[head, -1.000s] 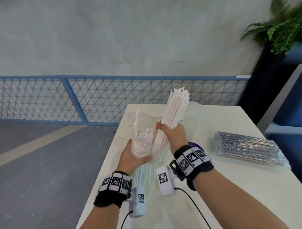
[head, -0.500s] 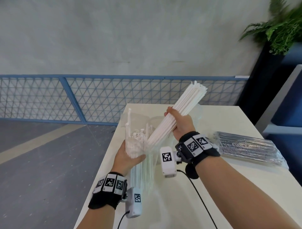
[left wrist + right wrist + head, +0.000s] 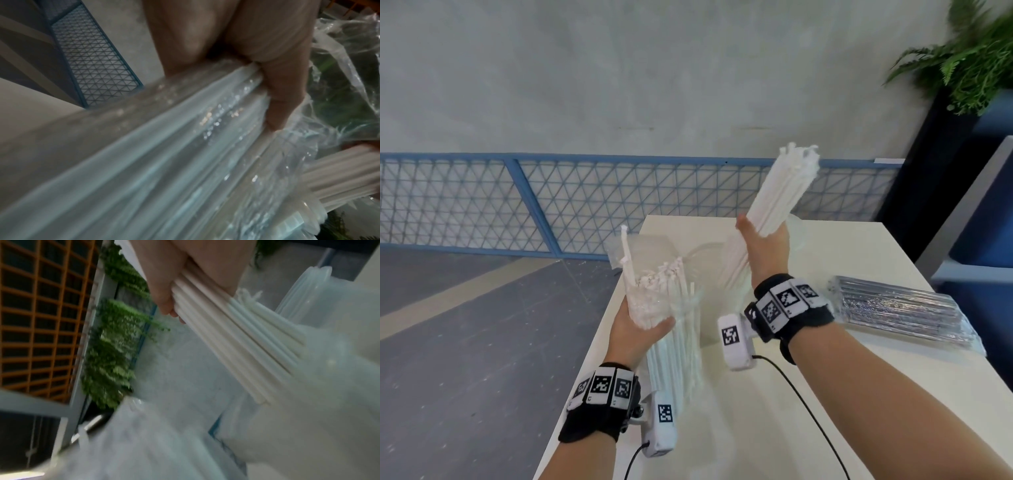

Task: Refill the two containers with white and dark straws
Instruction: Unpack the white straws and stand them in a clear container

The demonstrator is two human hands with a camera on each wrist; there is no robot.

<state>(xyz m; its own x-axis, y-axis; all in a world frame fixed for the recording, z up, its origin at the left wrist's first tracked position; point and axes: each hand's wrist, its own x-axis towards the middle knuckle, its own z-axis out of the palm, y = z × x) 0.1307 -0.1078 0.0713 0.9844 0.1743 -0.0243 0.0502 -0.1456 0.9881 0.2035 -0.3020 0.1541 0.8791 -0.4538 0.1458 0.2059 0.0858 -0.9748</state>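
Observation:
My left hand point(image 3: 641, 330) grips a clear plastic bag of white straws point(image 3: 671, 308) upright over the table's left edge; in the left wrist view its fingers point(image 3: 275, 97) curl round that bag point(image 3: 185, 154). My right hand point(image 3: 767, 246) grips a loose bundle of white straws point(image 3: 782, 195), tilted up to the right and clear of the bag. The bundle's lower end is by a clear container point(image 3: 700, 255); I cannot tell whether it is inside. A second clear container point(image 3: 798, 233) stands behind the hand. A sealed pack of dark straws point(image 3: 900, 308) lies to the right.
The white table point(image 3: 756, 421) has its left edge under my left forearm. A blue mesh fence point(image 3: 551, 205) runs behind it. A potted fern on a dark stand point(image 3: 962, 68) is at the back right. Wrist camera cables trail over the near table.
My right hand has drawn the bundle of white straws out of the bag and carried it up and to the right. The left hand still holds the bag, now slightly lower.

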